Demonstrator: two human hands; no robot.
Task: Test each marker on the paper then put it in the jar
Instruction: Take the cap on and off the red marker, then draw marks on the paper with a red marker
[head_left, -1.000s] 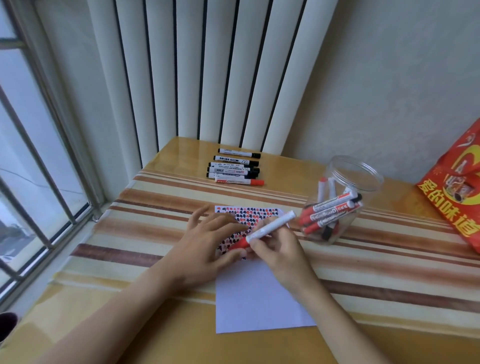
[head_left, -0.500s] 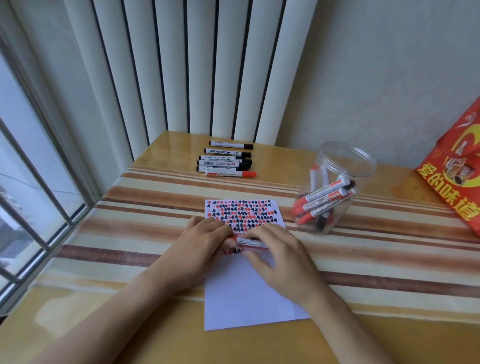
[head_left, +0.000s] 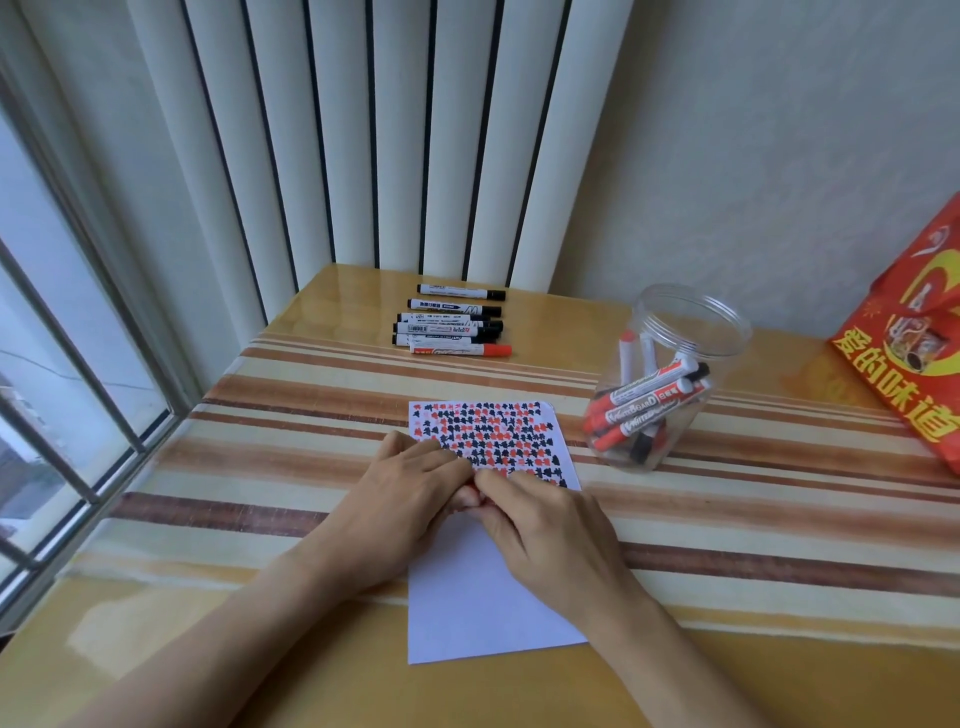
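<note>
The marker (head_left: 470, 500) we are testing is almost wholly hidden: only a sliver of red shows where our two hands meet over the paper (head_left: 483, 597), so we cannot tell how it lies. Our left hand (head_left: 402, 501) rests on the sheet's left edge, fingers curled toward that red sliver. Our right hand (head_left: 543, 530) sits just beside it, fingers bent and closed around the same spot. Both hands seem to pinch the marker, though the grip itself is covered.

The paper lies on the striped table (head_left: 779, 499), its far half filled with rows of small red and black marks, its near half blank.

To the right, near the paper's far corner, stands the clear jar (head_left: 691, 317), lidless, holding several red and black markers (head_left: 644, 402) that lean at angles.

At the far side of the table, six more markers lie in a row (head_left: 452, 328), five black-capped and the nearest one red-capped.

A red printed bag (head_left: 914, 343) sits at the right edge, with vertical blinds (head_left: 395, 135) behind and a window (head_left: 57, 332) on the left.
</note>
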